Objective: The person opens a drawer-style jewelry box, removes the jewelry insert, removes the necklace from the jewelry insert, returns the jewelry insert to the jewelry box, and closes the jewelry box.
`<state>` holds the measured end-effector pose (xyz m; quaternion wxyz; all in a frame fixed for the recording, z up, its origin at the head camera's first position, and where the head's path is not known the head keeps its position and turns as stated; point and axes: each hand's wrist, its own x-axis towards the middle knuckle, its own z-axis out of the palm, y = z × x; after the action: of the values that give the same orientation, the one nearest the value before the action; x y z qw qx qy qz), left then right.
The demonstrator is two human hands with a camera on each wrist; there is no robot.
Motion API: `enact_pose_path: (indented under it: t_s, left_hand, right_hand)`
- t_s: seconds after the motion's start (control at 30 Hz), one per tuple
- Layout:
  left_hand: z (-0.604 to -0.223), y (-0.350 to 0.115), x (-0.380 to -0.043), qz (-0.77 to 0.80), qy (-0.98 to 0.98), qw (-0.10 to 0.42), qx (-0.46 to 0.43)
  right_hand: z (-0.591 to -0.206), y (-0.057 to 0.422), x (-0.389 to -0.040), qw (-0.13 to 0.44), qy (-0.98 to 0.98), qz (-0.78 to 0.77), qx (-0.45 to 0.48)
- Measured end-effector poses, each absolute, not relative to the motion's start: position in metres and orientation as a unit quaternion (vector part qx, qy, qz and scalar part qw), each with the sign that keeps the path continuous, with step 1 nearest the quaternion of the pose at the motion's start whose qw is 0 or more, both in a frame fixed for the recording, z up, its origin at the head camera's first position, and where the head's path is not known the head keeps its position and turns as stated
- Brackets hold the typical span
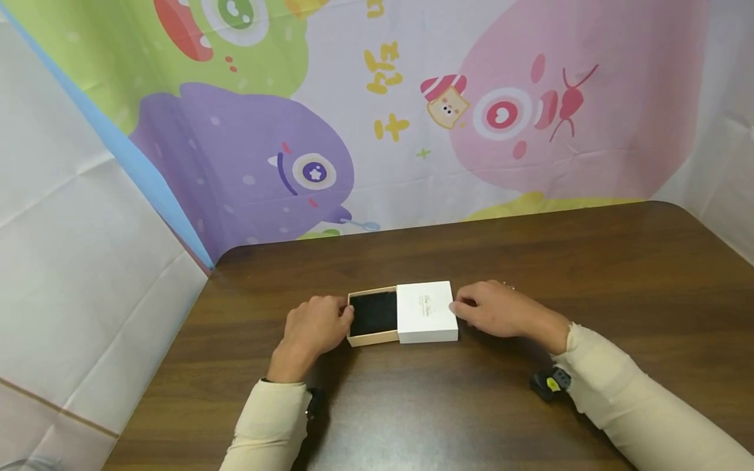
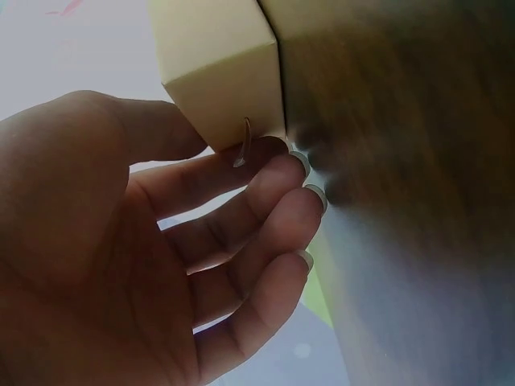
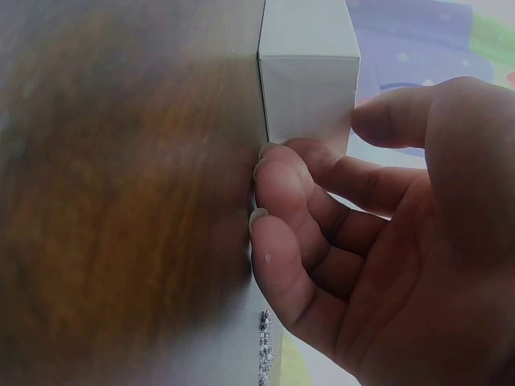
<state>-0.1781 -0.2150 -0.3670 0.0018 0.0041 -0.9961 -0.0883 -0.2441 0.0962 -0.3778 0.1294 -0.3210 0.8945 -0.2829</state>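
Note:
On the table lies a small slide-out box, its white sleeve (image 1: 427,311) at the right with faint gold lettering on top. A tan drawer (image 1: 374,337) sticks out of the sleeve's left side and has a black lining (image 1: 374,313). My left hand (image 1: 316,327) grips the drawer's left end, thumb at the upper edge, index finger against the end face. A thin pull loop (image 2: 245,143) hangs from that end face beside the index finger. My right hand (image 1: 493,309) holds the sleeve's right end, thumb at its top edge and curled fingers low against its end.
A brown wooden table (image 1: 400,405) spreads around the box. Behind it hangs a cloth (image 1: 406,183) printed with cartoon monsters, and pale panels (image 1: 71,216) stand at the sides. A small silvery chain (image 3: 265,346) lies just beyond my right hand.

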Motion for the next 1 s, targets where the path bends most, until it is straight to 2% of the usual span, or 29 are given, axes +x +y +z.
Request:
enact_pose_path:
  t_s: [0.63,1.0]
  left_hand:
    - [-0.3665,-0.2148,-0.1786,-0.088,-0.996,0.005,-0.003]
    - [-0.3659,-0.2150,-0.1780,-0.090,-0.995,0.040,-0.017]
  right_hand:
    - [-0.3757,0.0958,-0.2443,0.128,0.894,-0.281,-0.325]
    - [-0.3789,0.0958,-0.2452,0.140,0.894,-0.284,-0.316]
